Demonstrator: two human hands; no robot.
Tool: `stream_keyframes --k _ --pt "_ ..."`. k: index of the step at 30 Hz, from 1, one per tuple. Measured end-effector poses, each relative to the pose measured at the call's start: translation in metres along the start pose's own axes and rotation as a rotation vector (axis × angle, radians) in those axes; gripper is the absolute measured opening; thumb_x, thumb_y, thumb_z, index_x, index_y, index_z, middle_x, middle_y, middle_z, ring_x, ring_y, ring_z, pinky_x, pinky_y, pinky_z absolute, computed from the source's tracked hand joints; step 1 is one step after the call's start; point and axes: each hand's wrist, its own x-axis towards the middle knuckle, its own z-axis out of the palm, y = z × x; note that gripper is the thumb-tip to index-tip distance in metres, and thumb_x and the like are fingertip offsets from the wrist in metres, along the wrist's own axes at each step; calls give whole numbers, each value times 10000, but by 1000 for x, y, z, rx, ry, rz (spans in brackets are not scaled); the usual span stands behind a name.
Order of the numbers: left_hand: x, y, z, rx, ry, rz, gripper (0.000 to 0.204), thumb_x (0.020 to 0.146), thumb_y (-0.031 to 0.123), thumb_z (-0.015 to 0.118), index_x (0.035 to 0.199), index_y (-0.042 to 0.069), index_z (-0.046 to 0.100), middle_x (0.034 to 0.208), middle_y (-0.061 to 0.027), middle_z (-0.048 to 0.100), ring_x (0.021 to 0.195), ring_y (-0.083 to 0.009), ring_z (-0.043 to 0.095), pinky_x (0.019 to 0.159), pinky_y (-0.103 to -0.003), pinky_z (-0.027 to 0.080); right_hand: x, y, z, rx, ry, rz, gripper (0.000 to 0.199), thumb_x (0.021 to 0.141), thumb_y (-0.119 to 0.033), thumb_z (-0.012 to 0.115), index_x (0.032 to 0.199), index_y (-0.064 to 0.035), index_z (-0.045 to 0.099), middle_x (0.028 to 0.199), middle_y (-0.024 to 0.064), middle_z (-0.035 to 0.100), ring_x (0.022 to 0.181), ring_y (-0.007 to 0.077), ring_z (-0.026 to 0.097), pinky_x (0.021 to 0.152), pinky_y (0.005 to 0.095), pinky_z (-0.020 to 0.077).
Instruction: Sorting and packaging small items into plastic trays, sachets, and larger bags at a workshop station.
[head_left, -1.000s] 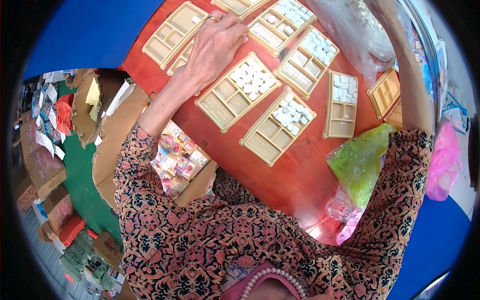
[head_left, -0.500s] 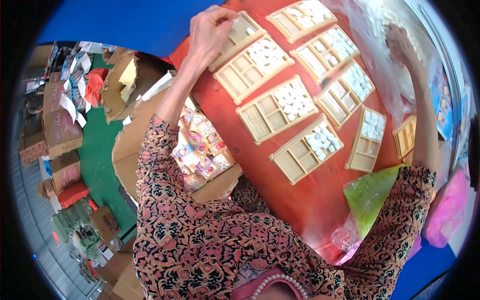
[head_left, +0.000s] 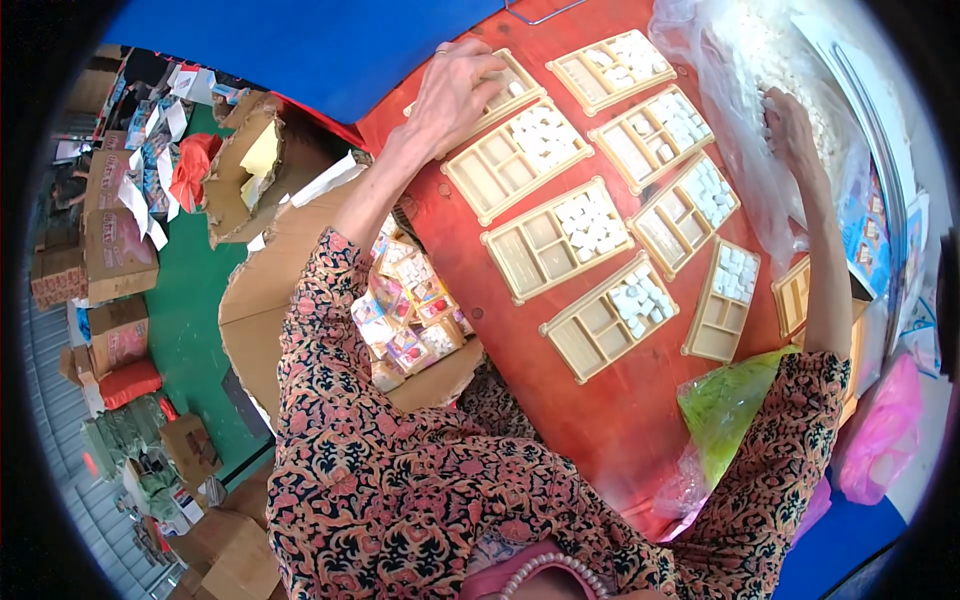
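Note:
My left hand is over the far-left cream tray, fingers bent forward and somewhat apart; no piece shows in them. A few white pieces lie in that tray. My right hand reaches into a clear plastic bag of loose white pieces. Its fingers are curled in, and what they hold is hidden. Several divided cream trays lie on the red table, each with small white blocks filling one compartment. In a nearer tray the blocks sit at the right end.
A green plastic bag lies by my right forearm, with a pink bag beyond it. Left of the red table, an open carton holds colourful small packets. More cartons stand along the green floor.
My left hand has shifted right and down in the picture, and its pinched fingers have loosened over the tray. My right hand has moved slightly lower within the bag. The view has tilted slightly.

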Motion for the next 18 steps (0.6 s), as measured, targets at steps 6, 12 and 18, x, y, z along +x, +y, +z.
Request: stream_keyframes --k 6,12,18 --pt "-5 0 8 -214 -77 -87 246 754 144 636 950 -1 661 1062 -156 595 987 -339 542 853 -406 429 5 4 -6 365 -185 435 86 842 -77 511 808 0 530 617 125 538 562 229 563 551 379 447" --pt "-14 -1 12 -182 -68 -151 307 772 163 655 1035 4 648 1162 -132 575 1032 -262 547 824 -363 466 6 30 -15 319 -27 509 278 867 -220 606 1044 -5 612 638 14 547 502 77 496 447 232 396" --pt "-16 1 9 -237 -1 -188 267 763 84 618 1013 -6 649 1075 -157 593 903 -301 576 801 -367 461 29 2 -68 945 8 525 331 873 -230 613 1161 -70 597 846 -18 592 681 55 540 541 155 399"
